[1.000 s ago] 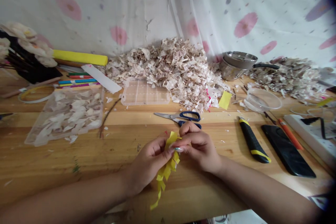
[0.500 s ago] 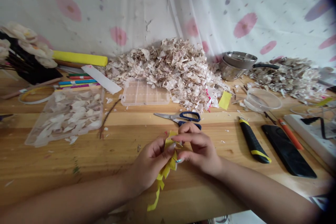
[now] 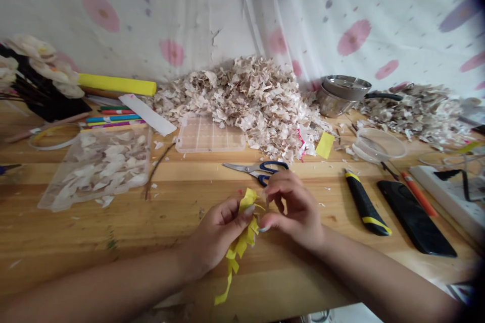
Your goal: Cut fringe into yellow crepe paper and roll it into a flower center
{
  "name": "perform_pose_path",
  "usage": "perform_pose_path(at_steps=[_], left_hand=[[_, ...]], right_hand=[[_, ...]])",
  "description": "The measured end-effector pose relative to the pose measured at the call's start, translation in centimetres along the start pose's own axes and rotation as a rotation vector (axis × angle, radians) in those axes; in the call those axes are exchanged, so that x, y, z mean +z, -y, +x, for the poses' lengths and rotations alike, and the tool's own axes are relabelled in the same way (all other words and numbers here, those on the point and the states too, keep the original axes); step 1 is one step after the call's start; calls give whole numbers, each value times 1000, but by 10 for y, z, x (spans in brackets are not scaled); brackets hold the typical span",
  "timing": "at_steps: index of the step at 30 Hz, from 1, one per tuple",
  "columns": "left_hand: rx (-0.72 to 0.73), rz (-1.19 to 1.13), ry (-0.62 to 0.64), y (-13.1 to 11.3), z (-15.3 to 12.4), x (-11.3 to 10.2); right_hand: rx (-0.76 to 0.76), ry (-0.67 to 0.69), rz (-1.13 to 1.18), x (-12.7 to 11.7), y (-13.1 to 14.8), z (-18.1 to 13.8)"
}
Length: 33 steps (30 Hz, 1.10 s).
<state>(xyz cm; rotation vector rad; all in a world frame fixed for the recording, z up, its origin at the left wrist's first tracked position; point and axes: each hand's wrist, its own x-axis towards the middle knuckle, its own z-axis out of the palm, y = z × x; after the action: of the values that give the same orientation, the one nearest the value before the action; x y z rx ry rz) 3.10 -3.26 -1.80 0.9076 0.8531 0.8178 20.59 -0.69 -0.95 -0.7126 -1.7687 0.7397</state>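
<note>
Her left hand (image 3: 217, 229) pinched the yellow fringed paper (image 3: 241, 242); the right hand (image 3: 293, 209) seemingly nipped its top, fingers curled.

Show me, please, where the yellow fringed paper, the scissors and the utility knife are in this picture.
yellow fringed paper (image 3: 242, 242): head view, on the bunched strip below the left hand's thumb.
scissors (image 3: 261, 169): head view, near the pivot, beside the blue handles.
utility knife (image 3: 366, 205): head view, on the middle of its black body.
</note>
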Motion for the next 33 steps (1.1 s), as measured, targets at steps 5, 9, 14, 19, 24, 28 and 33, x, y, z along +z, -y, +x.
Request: perform_pose_path(at_steps=[5,9,14,19,24,28,33], left_hand=[[-44,-23,-55,0,0,-2],[48,1,-126,0,4,-2],[181,-41,-137,1,9,-5],[225,-41,-98,2,10,-5],[227,-43,-82,1,11,-5],[200,-52,-79,2,11,-7],[158,-47,-91,2,11,-8]], right_hand=[[-12,-45,-106,-16,-6,5],[-139,69,-165,-13,-1,6],[-242,240,-242,-9,-1,6],[-206,233,-239,-6,-9,4],[-166,173,-262,-5,-13,4],[-133,165,-261,-5,-14,4],[-135,163,-254,-6,-16,4]])
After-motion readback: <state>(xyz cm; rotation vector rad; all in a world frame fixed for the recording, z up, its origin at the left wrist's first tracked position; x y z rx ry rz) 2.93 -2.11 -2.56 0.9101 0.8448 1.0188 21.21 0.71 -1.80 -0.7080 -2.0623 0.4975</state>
